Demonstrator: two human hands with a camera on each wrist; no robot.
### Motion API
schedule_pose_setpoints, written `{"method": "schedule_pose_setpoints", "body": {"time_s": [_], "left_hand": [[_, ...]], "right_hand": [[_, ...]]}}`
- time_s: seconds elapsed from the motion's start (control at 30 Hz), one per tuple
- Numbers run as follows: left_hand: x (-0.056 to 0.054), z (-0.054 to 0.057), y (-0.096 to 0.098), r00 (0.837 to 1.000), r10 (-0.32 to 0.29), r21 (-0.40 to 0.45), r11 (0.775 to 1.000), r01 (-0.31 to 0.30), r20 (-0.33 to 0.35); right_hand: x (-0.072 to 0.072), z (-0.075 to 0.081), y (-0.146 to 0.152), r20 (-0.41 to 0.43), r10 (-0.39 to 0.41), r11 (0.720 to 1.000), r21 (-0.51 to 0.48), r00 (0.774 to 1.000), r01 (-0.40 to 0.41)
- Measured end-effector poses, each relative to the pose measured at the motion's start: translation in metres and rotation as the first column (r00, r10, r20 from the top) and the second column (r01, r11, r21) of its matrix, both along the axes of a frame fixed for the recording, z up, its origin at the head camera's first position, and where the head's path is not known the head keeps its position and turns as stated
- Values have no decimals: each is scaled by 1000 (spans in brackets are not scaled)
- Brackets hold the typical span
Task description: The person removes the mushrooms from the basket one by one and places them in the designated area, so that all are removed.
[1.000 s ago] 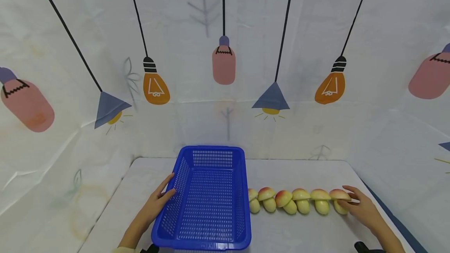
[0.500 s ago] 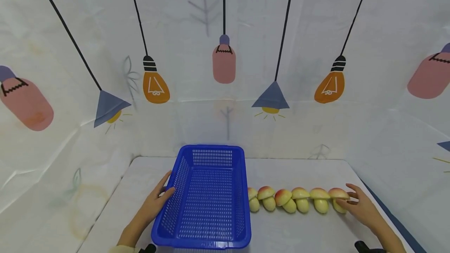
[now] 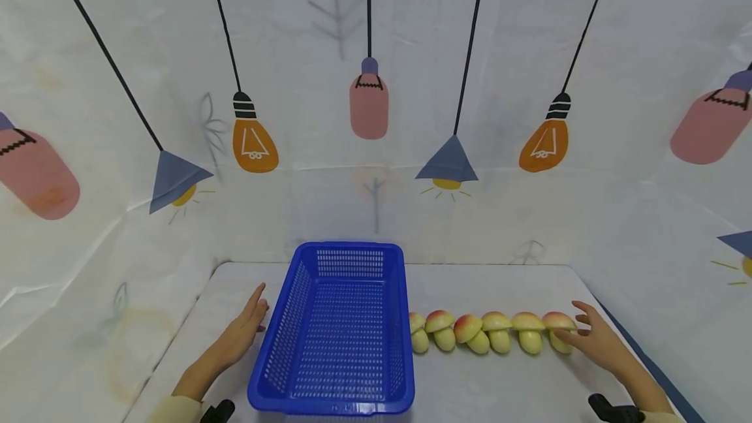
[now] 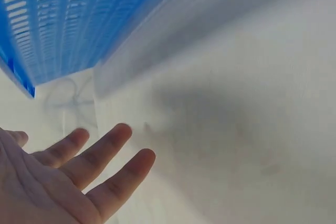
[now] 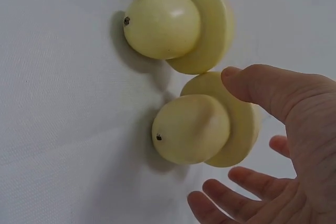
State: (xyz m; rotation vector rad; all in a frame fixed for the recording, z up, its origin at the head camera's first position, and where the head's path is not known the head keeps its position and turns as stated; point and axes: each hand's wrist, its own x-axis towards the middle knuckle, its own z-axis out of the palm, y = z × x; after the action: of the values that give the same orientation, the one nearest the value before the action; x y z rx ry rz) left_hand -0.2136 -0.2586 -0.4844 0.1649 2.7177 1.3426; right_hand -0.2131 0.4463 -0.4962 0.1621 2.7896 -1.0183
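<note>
A blue plastic basket (image 3: pixel 341 338) with slotted walls stands on the white table. My left hand (image 3: pixel 237 335) hangs just left of it, fingers extended, apart from its wall; the left wrist view shows the empty palm and spread fingers (image 4: pixel 123 184). To the basket's right runs a row of pale yellow-green, mushroom-shaped pieces with reddish caps. My right hand (image 3: pixel 596 338) is at the rightmost mushroom-shaped piece (image 5: pixel 191 129). Its thumb lies by the cap and its other fingers are loosely bent on the far side, without a visible grip; whether the thumb touches is unclear.
The neighbouring mushroom-shaped piece (image 5: pixel 163 24) lies against the rightmost one. The row's left end lies close to the basket's right wall. Behind the table (image 3: pixel 482 390) hangs a white sheet (image 3: pixel 329 201) printed with lamps. Dark straps sit at both wrists.
My left hand has let go of the basket's left rim and moved left, away from it. The right hand stays by the rightmost piece, its fingers slightly wider apart. The basket has not visibly moved.
</note>
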Motion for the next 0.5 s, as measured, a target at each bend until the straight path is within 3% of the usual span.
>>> {"method": "schedule_pose_setpoints", "body": {"time_s": [0.2,0.33,0.5], "left_hand": [[-8,2,-11,995,-26,-85,996,17,-100],[-11,3,-18,997,-28,-169,985,16,-73],[-15,6,-25,999,-27,-214,977,18,-40]], "right_hand": [[-4,6,-5,-7,27,998,62,1000,-26],[-7,9,-8,-14,40,992,118,999,-38],[-11,11,-13,-57,51,983,177,997,-40]]}}
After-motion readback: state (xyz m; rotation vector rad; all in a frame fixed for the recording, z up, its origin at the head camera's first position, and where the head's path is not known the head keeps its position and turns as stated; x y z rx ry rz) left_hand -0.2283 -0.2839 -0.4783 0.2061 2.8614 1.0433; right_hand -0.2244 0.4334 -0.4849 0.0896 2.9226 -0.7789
